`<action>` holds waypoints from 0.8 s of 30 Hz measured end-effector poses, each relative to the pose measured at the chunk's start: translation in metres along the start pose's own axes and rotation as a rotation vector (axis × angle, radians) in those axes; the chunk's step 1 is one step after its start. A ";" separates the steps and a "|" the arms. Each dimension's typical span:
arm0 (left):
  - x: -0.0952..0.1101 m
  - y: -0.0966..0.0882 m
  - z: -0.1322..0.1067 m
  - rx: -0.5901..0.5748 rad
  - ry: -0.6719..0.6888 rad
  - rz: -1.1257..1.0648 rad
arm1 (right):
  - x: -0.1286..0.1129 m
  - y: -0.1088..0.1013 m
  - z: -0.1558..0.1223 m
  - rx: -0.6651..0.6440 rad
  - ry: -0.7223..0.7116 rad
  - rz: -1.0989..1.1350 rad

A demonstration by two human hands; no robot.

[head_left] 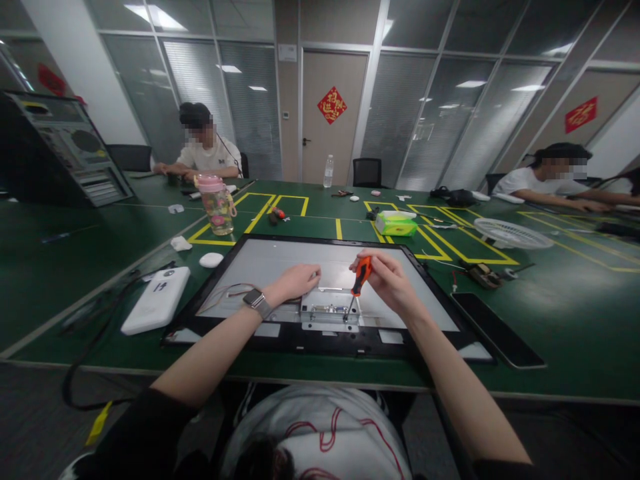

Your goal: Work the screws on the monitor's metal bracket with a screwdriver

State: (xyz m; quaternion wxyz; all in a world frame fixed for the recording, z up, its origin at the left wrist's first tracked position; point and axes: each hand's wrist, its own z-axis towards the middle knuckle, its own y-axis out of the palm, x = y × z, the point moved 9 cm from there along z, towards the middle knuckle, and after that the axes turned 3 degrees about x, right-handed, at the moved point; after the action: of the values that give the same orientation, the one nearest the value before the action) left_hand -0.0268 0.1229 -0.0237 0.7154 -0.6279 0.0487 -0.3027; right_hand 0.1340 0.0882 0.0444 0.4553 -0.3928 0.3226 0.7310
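Note:
My right hand (387, 277) grips an orange-and-black screwdriver (363, 273), tilted with its shaft down. The tip meets the right part of a small metal housing (330, 320) with ports or connectors along it. That housing sits at the near middle of a flat display panel (270, 260) with a black frame, lying on the table. At the upper left of the housing rests my left hand (297, 280), fingers curled in; what they hold, if anything, is hidden. Thin wires (225, 293) run out across the panel left of the housing, near my watch.
On the green table (575, 313) a white power bank (157, 300) lies left of the panel, a black phone (495, 327) right. Beyond are a pink-lidded bottle (215, 207), a green tissue pack (396, 223) and a white fan grille (513, 233). Two people sit across.

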 end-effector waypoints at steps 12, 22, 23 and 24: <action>0.000 0.000 0.000 -0.010 -0.005 0.014 | -0.001 -0.005 0.001 0.010 -0.063 -0.047; 0.002 -0.001 -0.001 -0.020 -0.006 0.032 | -0.001 -0.005 0.000 0.037 -0.036 0.061; 0.002 -0.001 -0.001 -0.020 -0.004 0.034 | 0.000 -0.006 0.000 0.053 -0.027 0.063; 0.002 -0.001 -0.001 -0.020 -0.005 0.038 | 0.000 -0.008 0.000 0.068 -0.025 0.058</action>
State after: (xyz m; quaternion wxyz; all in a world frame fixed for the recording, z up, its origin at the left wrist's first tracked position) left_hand -0.0256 0.1212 -0.0225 0.7149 -0.6346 0.0619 -0.2870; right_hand 0.1408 0.0914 0.0435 0.4512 -0.3583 0.3528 0.7373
